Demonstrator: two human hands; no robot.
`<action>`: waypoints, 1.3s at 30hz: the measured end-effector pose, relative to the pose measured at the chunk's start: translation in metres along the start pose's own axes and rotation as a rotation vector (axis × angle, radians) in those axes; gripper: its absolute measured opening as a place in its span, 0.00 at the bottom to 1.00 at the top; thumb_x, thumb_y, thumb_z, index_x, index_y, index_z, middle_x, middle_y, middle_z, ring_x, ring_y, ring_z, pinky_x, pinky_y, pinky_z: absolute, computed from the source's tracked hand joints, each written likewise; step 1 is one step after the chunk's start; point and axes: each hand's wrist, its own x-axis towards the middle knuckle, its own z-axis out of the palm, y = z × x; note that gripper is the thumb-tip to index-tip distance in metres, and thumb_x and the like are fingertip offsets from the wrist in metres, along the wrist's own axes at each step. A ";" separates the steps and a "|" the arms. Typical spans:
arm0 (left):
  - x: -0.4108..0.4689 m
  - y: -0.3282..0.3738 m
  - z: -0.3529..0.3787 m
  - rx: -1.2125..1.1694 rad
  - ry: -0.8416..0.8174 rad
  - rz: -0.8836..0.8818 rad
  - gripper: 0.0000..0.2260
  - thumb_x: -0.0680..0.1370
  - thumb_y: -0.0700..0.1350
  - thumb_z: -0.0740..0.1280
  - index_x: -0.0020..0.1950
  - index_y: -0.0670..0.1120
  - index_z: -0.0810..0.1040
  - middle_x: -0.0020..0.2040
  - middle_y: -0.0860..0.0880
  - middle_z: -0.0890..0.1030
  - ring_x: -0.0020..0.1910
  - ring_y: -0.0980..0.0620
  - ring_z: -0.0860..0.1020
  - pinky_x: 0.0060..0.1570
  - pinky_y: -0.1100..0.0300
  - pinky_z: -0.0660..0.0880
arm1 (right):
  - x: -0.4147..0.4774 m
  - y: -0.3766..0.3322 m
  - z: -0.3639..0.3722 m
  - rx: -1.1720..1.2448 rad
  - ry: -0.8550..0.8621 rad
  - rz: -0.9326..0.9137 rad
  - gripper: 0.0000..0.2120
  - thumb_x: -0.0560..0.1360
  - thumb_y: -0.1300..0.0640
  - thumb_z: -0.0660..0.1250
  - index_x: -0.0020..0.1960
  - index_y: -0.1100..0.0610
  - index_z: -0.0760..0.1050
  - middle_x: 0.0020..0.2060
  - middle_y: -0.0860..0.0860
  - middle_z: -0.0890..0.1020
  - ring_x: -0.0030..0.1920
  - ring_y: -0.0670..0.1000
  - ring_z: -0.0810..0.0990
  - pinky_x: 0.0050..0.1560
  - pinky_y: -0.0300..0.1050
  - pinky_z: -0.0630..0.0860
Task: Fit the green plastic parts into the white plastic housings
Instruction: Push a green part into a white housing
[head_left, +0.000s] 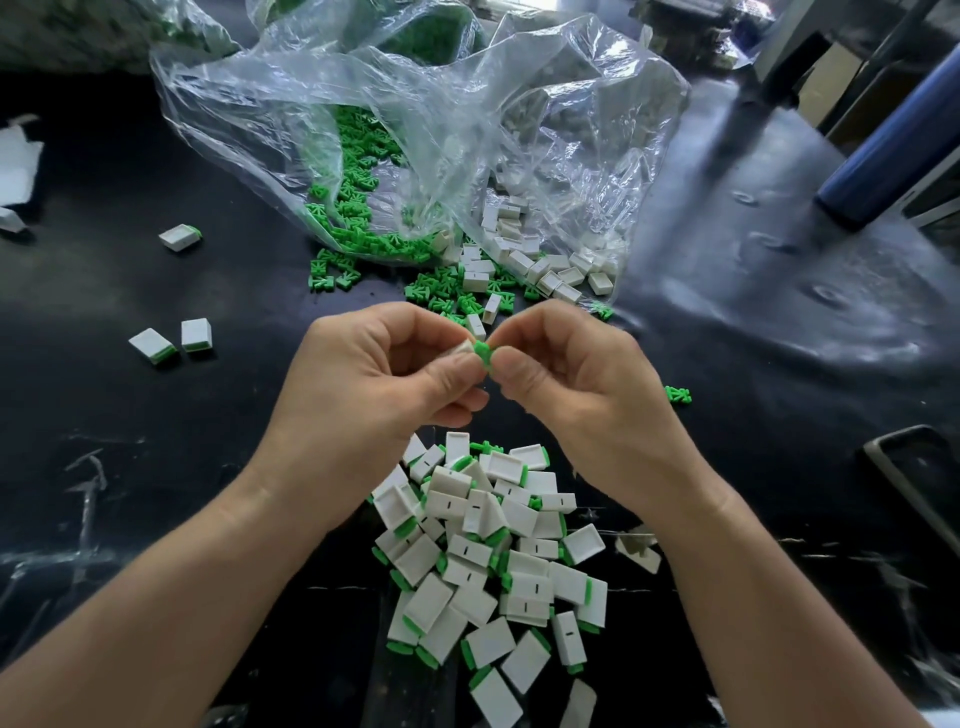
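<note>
Hands meet above the near pile: left hand (384, 374) pinches a white housing (464, 349), right hand (566, 369) pinches a green part (483, 355) at its mouth. Both look light, stiff, best held by edges.

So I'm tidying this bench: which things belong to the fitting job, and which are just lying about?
Job: white housing in the left hand, green part in the right hand, loose green parts and white housings spilling from the clear bag, fitted pile near the wrists.
Lying about: blue cylinder, white scraps at the left edge, dark frame at the right edge.
</note>
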 end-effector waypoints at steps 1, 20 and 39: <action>0.000 0.000 0.000 0.003 -0.001 0.002 0.07 0.63 0.42 0.69 0.40 0.42 0.78 0.31 0.45 0.82 0.30 0.52 0.81 0.29 0.64 0.78 | 0.000 0.001 0.002 0.002 0.017 -0.005 0.09 0.74 0.63 0.66 0.41 0.49 0.74 0.34 0.44 0.78 0.36 0.43 0.76 0.40 0.39 0.75; -0.002 -0.003 -0.001 0.145 -0.015 -0.001 0.04 0.68 0.38 0.71 0.40 0.47 0.81 0.34 0.44 0.83 0.28 0.55 0.81 0.29 0.66 0.77 | -0.002 0.004 0.005 -0.180 0.088 -0.120 0.04 0.72 0.65 0.63 0.44 0.59 0.76 0.33 0.44 0.75 0.36 0.44 0.73 0.37 0.37 0.72; 0.000 -0.006 -0.004 0.139 -0.043 0.004 0.07 0.70 0.33 0.70 0.38 0.44 0.82 0.31 0.43 0.82 0.27 0.53 0.80 0.28 0.65 0.76 | 0.000 0.010 0.004 -0.041 0.128 -0.059 0.07 0.70 0.68 0.69 0.44 0.58 0.80 0.34 0.43 0.80 0.35 0.43 0.79 0.39 0.40 0.78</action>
